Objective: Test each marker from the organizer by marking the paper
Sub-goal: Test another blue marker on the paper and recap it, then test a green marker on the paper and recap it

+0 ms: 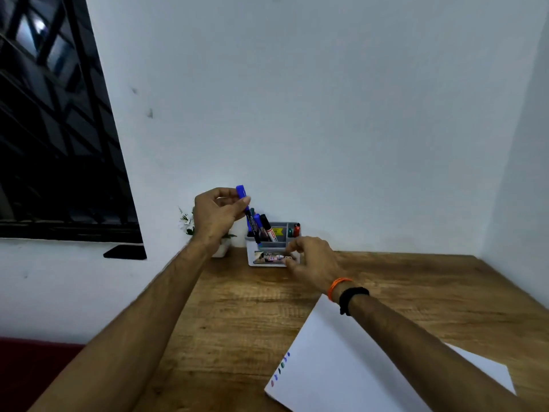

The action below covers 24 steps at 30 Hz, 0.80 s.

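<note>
A grey and white organizer (261,260) stands at the back of the wooden desk (237,316), against the wall. Several markers (265,228) stick up from its left compartment, and a green and a red one (294,230) stand at its right. My left hand (215,214) pinches a blue-capped marker (246,211) upright, with its lower end over the left compartment. My right hand (310,258) rests against the organizer's right front side, fingers curled. White paper (341,361) lies at the front right, with several small coloured marks (280,367) along its left edge.
A small white pot with a flowering plant (219,248) stands just left of the organizer, behind my left wrist. A dark barred window (53,129) fills the left wall. The right wall meets the desk's far right edge.
</note>
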{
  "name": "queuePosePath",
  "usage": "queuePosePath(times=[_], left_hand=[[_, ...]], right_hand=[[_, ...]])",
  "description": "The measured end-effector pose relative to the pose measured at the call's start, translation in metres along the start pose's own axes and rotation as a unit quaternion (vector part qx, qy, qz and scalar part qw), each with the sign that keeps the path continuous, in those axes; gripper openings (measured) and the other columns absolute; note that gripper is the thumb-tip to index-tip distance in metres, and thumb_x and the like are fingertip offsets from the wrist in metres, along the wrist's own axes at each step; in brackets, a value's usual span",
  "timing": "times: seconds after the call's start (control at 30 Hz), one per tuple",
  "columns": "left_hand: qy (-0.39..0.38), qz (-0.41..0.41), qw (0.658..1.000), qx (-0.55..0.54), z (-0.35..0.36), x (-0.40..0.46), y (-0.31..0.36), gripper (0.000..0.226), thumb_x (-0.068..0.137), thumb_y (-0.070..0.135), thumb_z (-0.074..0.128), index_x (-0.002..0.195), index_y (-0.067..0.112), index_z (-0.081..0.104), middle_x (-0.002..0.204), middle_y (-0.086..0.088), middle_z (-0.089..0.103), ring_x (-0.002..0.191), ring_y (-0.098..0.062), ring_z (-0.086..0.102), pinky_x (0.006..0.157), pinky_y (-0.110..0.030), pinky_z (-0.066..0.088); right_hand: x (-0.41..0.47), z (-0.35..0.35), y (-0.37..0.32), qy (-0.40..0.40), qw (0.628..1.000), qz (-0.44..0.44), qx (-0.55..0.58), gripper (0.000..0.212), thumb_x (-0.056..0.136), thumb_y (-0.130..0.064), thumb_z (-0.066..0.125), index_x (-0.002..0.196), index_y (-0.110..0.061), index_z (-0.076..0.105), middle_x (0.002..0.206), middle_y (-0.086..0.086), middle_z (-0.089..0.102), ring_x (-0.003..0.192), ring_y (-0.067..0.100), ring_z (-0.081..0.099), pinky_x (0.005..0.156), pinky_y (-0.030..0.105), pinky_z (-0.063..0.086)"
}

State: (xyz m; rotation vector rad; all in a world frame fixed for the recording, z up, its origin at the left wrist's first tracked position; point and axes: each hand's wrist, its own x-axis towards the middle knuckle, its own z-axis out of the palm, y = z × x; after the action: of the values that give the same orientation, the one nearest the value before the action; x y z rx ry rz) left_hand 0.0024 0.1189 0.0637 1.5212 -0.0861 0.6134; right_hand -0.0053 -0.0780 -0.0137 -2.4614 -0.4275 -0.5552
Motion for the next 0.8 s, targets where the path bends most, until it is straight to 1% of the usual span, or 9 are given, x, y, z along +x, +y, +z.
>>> queuePosePath(times=[0.13,0.2,0.33,0.37,0.43,0.5,0.6,0.67,0.8], left_hand=[[0.038,0.035,0.997,0.058,0.004,0.025,-0.006,0.020,0.073,0.011,0.084,0.088,0.013,0.070,0.085,-0.009,0.074,0.077,-0.017,0.072,0.067,-0.027,0.061],[0.046,0.052,0.993,0.091,0.008,0.036,-0.013,0.022,0.073,0.014,0.084,0.090,0.012,0.071,0.087,-0.009,0.074,0.079,-0.017,0.072,0.066,-0.026,0.061],[0.053,0.067,0.987,0.138,0.018,0.048,-0.027,0.024,0.073,0.020,0.085,0.092,0.013,0.072,0.087,-0.003,0.074,0.082,-0.017,0.072,0.079,-0.037,0.061],[0.052,0.067,0.985,0.151,0.021,0.049,-0.031,0.025,0.074,0.019,0.084,0.094,0.013,0.071,0.087,-0.001,0.073,0.079,-0.013,0.070,0.077,-0.033,0.061],[0.038,0.067,0.979,0.189,0.025,0.048,-0.040,0.029,0.077,0.016,0.081,0.102,0.013,0.067,0.087,0.001,0.070,0.071,-0.004,0.065,0.059,-0.015,0.056],[0.008,0.069,0.964,0.256,0.027,0.044,-0.054,0.035,0.079,0.014,0.079,0.109,0.019,0.062,0.089,0.000,0.069,0.070,-0.005,0.064,0.050,-0.015,0.050],[-0.014,0.081,0.918,0.388,0.024,0.039,-0.076,0.035,0.080,0.021,0.077,0.113,0.028,0.066,0.097,0.000,0.074,0.080,-0.016,0.068,0.069,-0.028,0.056],[0.002,0.078,0.915,0.396,0.021,0.038,-0.082,0.036,0.081,0.026,0.076,0.117,0.027,0.067,0.101,-0.001,0.075,0.086,-0.018,0.069,0.078,-0.031,0.055],[-0.012,0.089,0.907,0.411,0.017,0.040,-0.084,0.044,0.082,0.026,0.076,0.125,0.025,0.064,0.112,-0.002,0.072,0.100,-0.019,0.066,0.084,-0.031,0.050]], right_hand=[[0.011,0.006,0.008,-0.002,0.996,-0.035,-0.077,0.036,0.090,-0.031,0.064,0.122,-0.016,0.059,0.127,0.003,0.059,0.119,0.021,0.049,0.100,0.035,0.042],[0.015,0.012,0.014,0.000,0.996,-0.036,-0.085,0.037,0.090,-0.031,0.063,0.124,-0.017,0.057,0.129,0.001,0.058,0.120,0.020,0.048,0.102,0.036,0.040],[0.019,0.021,0.023,0.014,0.995,-0.031,-0.094,0.034,0.089,-0.028,0.062,0.122,-0.019,0.059,0.128,-0.002,0.058,0.119,0.018,0.049,0.103,0.034,0.038],[0.021,0.023,0.026,0.019,0.995,-0.028,-0.091,0.033,0.088,-0.027,0.062,0.121,-0.019,0.059,0.128,-0.002,0.058,0.119,0.018,0.049,0.103,0.034,0.038],[0.023,0.025,0.029,0.028,0.996,-0.025,-0.082,0.032,0.088,-0.027,0.062,0.118,-0.019,0.060,0.126,-0.001,0.060,0.118,0.018,0.051,0.103,0.035,0.040],[0.024,0.027,0.030,0.032,0.997,-0.024,-0.072,0.029,0.087,-0.026,0.062,0.114,-0.018,0.062,0.123,0.000,0.061,0.115,0.020,0.053,0.101,0.038,0.043],[0.023,0.028,0.030,0.030,0.997,-0.027,-0.071,0.028,0.086,-0.024,0.062,0.113,-0.016,0.064,0.125,0.001,0.059,0.115,0.020,0.053,0.101,0.039,0.044],[0.022,0.029,0.030,0.030,0.997,-0.030,-0.068,0.028,0.086,-0.023,0.062,0.113,-0.015,0.065,0.127,0.001,0.058,0.116,0.020,0.053,0.102,0.039,0.044],[0.018,0.029,0.031,0.032,0.997,-0.033,-0.061,0.027,0.085,-0.020,0.063,0.111,-0.014,0.067,0.133,0.000,0.056,0.120,0.019,0.053,0.103,0.039,0.043]])
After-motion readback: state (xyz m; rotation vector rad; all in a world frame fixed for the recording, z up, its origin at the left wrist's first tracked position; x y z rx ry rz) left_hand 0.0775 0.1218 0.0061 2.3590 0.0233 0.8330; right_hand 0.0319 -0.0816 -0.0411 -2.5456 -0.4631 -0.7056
